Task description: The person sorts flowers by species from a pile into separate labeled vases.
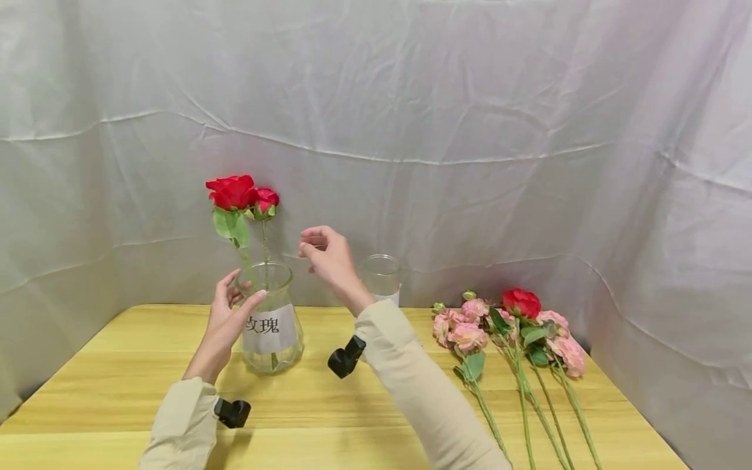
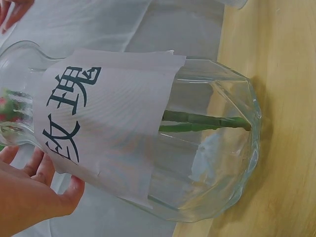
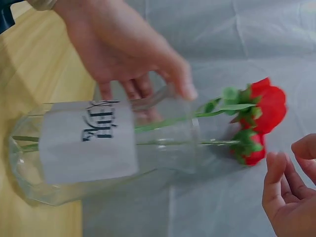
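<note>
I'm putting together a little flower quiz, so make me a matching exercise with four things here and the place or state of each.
Things:
1. Left hand
2. Pink flowers
3. Right hand
4. Glass vase labelled 玫瑰

Places and states:
A. Raised, holding nothing
B. Containing the stems of two red roses
C. Gripping a vase near its top
D. Lying on the right of the table

Pairs: 1-C, 2-D, 3-A, 4-B

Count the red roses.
3: large red rose and smaller red rose in white-labelled clear glass vase; third red rose among pink ruffled flowers. More may be hidden there.
</note>
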The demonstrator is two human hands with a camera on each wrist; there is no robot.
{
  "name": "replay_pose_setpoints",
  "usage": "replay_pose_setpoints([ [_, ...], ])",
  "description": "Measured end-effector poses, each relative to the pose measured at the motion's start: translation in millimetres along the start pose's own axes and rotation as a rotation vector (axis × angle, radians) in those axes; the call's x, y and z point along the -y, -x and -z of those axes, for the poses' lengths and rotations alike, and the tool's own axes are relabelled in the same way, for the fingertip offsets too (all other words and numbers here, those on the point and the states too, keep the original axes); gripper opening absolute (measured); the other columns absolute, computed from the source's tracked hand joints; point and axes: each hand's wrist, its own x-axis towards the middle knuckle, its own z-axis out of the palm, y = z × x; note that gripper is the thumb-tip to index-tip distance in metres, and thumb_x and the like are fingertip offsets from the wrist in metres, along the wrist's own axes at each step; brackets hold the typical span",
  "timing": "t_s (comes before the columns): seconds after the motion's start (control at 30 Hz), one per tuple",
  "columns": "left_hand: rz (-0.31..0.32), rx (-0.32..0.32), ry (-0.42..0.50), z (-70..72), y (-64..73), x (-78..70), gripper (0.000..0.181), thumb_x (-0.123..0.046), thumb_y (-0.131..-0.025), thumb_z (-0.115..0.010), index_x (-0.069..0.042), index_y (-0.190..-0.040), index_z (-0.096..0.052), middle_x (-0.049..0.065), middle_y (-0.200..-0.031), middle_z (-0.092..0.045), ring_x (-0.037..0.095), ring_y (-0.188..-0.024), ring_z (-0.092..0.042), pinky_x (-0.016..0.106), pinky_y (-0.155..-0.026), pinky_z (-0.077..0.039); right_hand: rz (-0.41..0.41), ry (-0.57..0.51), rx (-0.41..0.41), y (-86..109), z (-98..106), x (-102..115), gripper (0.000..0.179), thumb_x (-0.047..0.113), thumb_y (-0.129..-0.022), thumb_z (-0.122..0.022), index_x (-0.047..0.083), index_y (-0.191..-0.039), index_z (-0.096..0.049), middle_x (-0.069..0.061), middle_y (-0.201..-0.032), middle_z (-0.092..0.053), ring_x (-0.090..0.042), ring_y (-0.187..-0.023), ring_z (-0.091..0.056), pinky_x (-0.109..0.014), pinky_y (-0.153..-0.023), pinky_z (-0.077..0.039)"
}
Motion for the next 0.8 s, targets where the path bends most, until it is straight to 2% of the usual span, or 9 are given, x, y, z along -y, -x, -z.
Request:
replay_pose_setpoints([
  [0.23, -0.003, 0.007, -0.006, 0.3, 0.8, 0.3, 0.082, -0.027, -0.095, -0.06, -0.008, -0.154, -0.006, 0.02, -0.143, -0.031, 0.032, -0.135, -0.025, 0.05, -0.11, -0.023, 0.096, 0.01, 0.079, 13.1, 24, 20, 0.019, -0.001, -0.094, -0.059, -0.003, -0.112, -0.062, -0.016, -0.104, -0.066, -0.019, -0.086, -0.065, -0.026, -0.059, -0.052],
  [0.47, 0.003, 0.007, -0.008, 0.8, 0.8, -0.6, 0.083, -0.027, -0.095, -0.061, -0.009, -0.154, -0.005, 0.02, -0.144, -0.031, 0.032, -0.135, -0.024, 0.05, -0.11, -0.022, 0.204, 0.013, 0.113, 39.3, 47, 36, 0.02, 0.0, -0.094, -0.059, -0.004, -0.113, -0.06, -0.017, -0.107, -0.066, -0.02, -0.09, -0.065, -0.029, -0.064, -0.053],
  [0.63, 0.015, 0.008, -0.007, 1.0, 0.3, -0.1, 0.084, -0.027, -0.095, -0.061, -0.01, -0.155, -0.004, 0.02, -0.145, -0.03, 0.032, -0.135, -0.024, 0.05, -0.111, -0.022, 0.264, 0.041, 0.131, 63.3, 62, 33, 0.02, 0.0, -0.093, -0.06, -0.007, -0.112, -0.06, -0.016, -0.105, -0.067, -0.021, -0.092, -0.064, -0.032, -0.065, -0.054],
  [0.8, 0.015, 0.007, -0.012, 1.4, 0.3, 0.2, 0.085, -0.027, -0.094, -0.061, -0.011, -0.155, -0.004, 0.02, -0.146, -0.03, 0.032, -0.136, -0.023, 0.05, -0.111, -0.021, 0.272, 0.081, 0.12, 81.6, 78, 23, 0.018, 0.001, -0.092, -0.062, -0.004, -0.109, -0.062, -0.012, -0.102, -0.067, -0.02, -0.09, -0.064, -0.038, -0.065, -0.055],
])
